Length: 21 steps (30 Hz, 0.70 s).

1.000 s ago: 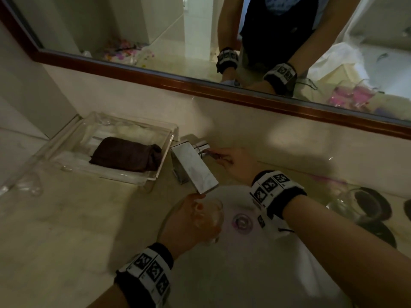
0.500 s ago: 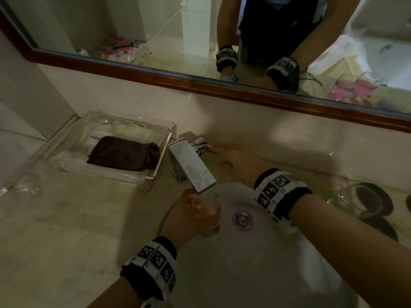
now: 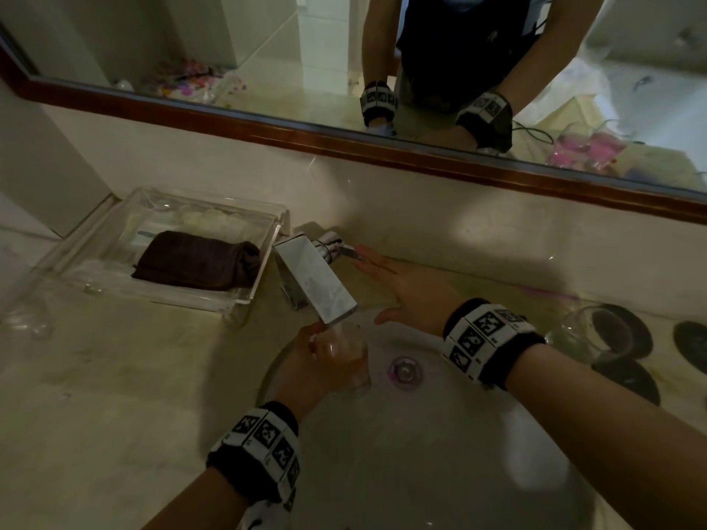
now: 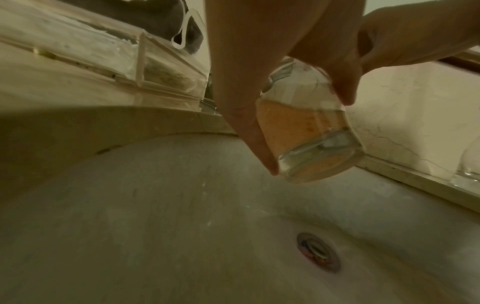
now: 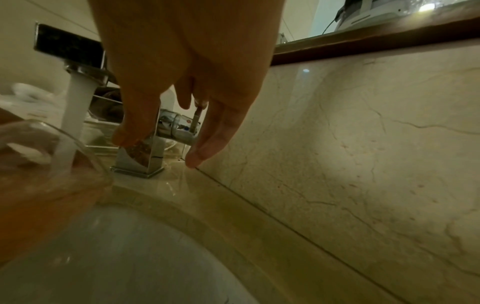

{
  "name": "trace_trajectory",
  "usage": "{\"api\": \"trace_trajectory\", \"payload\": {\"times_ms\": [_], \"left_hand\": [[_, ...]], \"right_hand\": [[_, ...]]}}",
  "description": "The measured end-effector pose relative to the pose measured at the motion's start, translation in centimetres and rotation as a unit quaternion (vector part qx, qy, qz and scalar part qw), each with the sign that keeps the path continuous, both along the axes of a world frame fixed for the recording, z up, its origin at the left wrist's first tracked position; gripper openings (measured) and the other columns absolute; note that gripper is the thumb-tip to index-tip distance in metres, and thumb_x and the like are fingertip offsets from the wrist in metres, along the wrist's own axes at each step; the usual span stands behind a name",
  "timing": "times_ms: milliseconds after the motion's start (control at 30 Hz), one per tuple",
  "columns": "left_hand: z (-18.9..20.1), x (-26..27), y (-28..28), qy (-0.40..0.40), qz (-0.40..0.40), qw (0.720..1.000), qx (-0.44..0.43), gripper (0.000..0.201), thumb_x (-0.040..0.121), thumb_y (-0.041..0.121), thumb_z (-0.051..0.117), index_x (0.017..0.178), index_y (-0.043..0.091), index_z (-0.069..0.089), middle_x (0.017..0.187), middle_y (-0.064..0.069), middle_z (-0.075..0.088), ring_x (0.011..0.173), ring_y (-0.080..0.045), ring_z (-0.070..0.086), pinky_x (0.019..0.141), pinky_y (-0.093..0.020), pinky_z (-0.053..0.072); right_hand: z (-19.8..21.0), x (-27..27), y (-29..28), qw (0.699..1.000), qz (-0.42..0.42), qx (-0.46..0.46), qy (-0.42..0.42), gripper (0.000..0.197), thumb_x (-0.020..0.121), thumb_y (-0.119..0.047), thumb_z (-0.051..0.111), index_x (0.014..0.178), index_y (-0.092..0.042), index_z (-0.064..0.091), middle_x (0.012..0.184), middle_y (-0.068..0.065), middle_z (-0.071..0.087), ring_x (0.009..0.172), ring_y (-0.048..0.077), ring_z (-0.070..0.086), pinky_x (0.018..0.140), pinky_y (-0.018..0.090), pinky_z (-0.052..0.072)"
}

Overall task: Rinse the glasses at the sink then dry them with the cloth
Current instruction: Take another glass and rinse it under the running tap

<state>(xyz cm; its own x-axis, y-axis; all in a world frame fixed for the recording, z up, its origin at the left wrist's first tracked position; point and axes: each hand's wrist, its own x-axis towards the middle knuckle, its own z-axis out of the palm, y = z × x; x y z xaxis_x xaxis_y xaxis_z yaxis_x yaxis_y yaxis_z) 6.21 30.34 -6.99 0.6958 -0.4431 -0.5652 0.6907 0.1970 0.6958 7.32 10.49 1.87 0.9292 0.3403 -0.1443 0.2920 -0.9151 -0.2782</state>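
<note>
Glass (image 3: pixel 344 361) gripped by left hand (image 3: pixel 310 371); right hand (image 3: pixel 409 292) flat.

There are three glasses, if I count well: the held glass (image 3: pixel 350 357) in the grip of the left hand (image 3: pixel 317 361), the right glass (image 3: pixel 574 332) on the surface, and the left glass (image 3: pixel 28 319), which is blurred. There are two hands; the other is the right hand (image 3: pixel 405 288). There are two marker wristbands (image 3: pixel 260 449) (image 3: pixel 489 338) and three dark round mats (image 3: pixel 619 330) (image 3: pixel 692 346) (image 3: pixel 627 380). One brown cloth (image 3: pixel 199 260), one clear tray (image 3: pixel 266 262), one faucet (image 3: pixel 315 285), one sink (image 3: pixel 421 453), one drain (image 3: pixel 405 372), one mirror (image 3: pixel 267 51).
</note>
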Motion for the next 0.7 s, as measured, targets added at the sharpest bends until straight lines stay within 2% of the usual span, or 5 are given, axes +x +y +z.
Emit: {"api": "trace_trajectory", "payload": {"times_ms": [133, 267, 433, 533, 700], "left_hand": [[0.2, -0.3, 0.6, -0.149, -0.053, 0.986, 0.052, 0.072, 0.031, 0.033, 0.095, 0.083, 0.029, 0.046, 0.056, 0.002, 0.058, 0.053, -0.009, 0.059, 0.059, -0.017, 0.051], [0.1, -1.0, 1.0, -0.227, -0.057, 0.94, 0.248, 0.083, 0.022, 0.075, 0.07, 0.095, 0.046, 0.044, 0.087, 0.036, 0.061, 0.082, 0.025, 0.052, 0.078, -0.01, 0.044], [0.0, -0.9, 0.5, -0.202, -0.074, 0.937, 0.276, 0.09, 0.034, 0.075, 0.073, 0.11, 0.036, 0.045, 0.094, 0.009, 0.061, 0.073, -0.008, 0.067, 0.071, -0.036, 0.058], [0.6, -0.9, -0.4, -0.127, -0.065, 0.954, 0.263, 0.059, 0.075, 0.042, 0.074, 0.119, 0.011, 0.051, 0.084, 0.0, 0.059, 0.074, -0.018, 0.063, 0.069, -0.035, 0.058], [1.3, -0.6, -1.6, 0.013, -0.031, 0.973, 0.226, 0.025, 0.081, 0.04, 0.069, 0.088, 0.016, 0.063, 0.092, -0.008, 0.064, 0.083, -0.023, 0.062, 0.082, -0.043, 0.055]], "right_hand": [[-0.2, 0.0, 0.0, 1.0, -0.007, 0.03, 0.002, 0.096, 0.076, -0.03, 0.073, 0.148, -0.028, 0.008, 0.145, -0.024, -0.011, 0.128, 0.02, 0.044, 0.096, 0.038, 0.047], [0.0, 0.0, 0.3, 0.999, -0.026, 0.034, 0.007, 0.092, 0.078, -0.03, 0.072, 0.148, -0.029, 0.012, 0.155, -0.017, -0.002, 0.13, 0.018, 0.042, 0.098, 0.037, 0.046], [0.4, -0.2, 0.5, 0.998, -0.041, 0.042, 0.015, 0.085, 0.079, -0.03, 0.07, 0.147, -0.027, 0.019, 0.156, -0.014, 0.003, 0.131, 0.016, 0.039, 0.099, 0.03, 0.043], [0.5, -0.1, 0.6, 0.998, -0.047, 0.045, 0.021, 0.084, 0.08, -0.03, 0.069, 0.147, -0.028, 0.018, 0.156, -0.015, 0.003, 0.131, 0.017, 0.039, 0.101, 0.031, 0.042], [0.8, -0.1, 0.7, 0.997, -0.056, 0.054, 0.027, 0.081, 0.081, -0.027, 0.069, 0.146, -0.027, 0.02, 0.156, -0.014, 0.006, 0.135, 0.015, 0.035, 0.106, 0.029, 0.036]]}}
